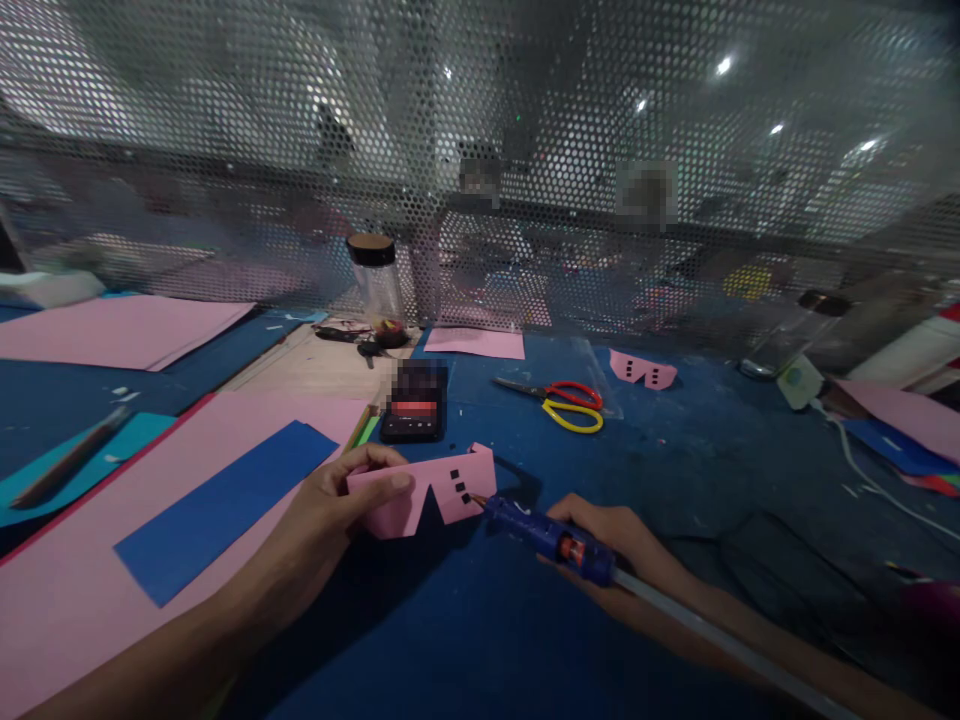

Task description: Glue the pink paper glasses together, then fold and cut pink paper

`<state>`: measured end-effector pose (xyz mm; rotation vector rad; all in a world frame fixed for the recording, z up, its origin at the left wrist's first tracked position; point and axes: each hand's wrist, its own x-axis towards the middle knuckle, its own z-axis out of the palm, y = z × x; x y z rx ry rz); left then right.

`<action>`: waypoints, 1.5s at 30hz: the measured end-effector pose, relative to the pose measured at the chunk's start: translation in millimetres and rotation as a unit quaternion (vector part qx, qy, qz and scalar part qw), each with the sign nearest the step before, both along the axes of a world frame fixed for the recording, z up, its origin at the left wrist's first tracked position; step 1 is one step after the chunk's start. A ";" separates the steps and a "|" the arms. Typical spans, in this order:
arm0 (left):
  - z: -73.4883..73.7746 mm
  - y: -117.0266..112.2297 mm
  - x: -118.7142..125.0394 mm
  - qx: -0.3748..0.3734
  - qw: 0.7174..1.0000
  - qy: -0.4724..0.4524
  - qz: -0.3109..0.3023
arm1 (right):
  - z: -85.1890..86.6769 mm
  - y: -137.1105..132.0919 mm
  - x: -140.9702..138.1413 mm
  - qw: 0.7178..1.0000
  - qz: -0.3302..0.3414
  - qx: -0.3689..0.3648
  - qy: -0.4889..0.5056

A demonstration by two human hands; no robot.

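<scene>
My left hand (349,500) pinches a pink paper cutout (420,490) shaped like glasses, its fingers closed on the left end. Small black squares run in a short row on the cutout's right half, and a V-shaped notch lies in its lower edge. Wrapped round a blue glue gun (551,535) is my right hand (600,540). The nozzle meets the paper beside the lowest black square; I cannot tell if it touches. A long pale glue stick (697,625) sticks out of the gun's back end.
Scissors (559,400) and a phone (416,400) lie beyond my hands. Another pink cutout (643,371) rests farther back. A glass jar (379,290) stands before the perforated metal screen (555,130). A blue strip (225,510) lies on pink sheets at left; a white cable (862,460) runs at right.
</scene>
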<state>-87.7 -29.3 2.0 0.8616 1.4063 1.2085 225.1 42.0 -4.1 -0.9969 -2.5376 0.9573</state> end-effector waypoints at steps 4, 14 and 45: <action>0.2 1.1 0.5 0.004 1.000 -0.004 0.005 | -0.4 -3.6 -1.6 1.000 -0.014 0.014 0.014; 3.1 1.2 1.8 0.005 1.000 0.001 0.004 | 0.5 -2.3 -1.5 1.000 0.003 -0.005 0.014; 13.3 -7.6 28.6 0.019 0.997 0.006 -0.073 | 23.0 -6.0 -20.3 0.958 -0.168 -0.123 0.197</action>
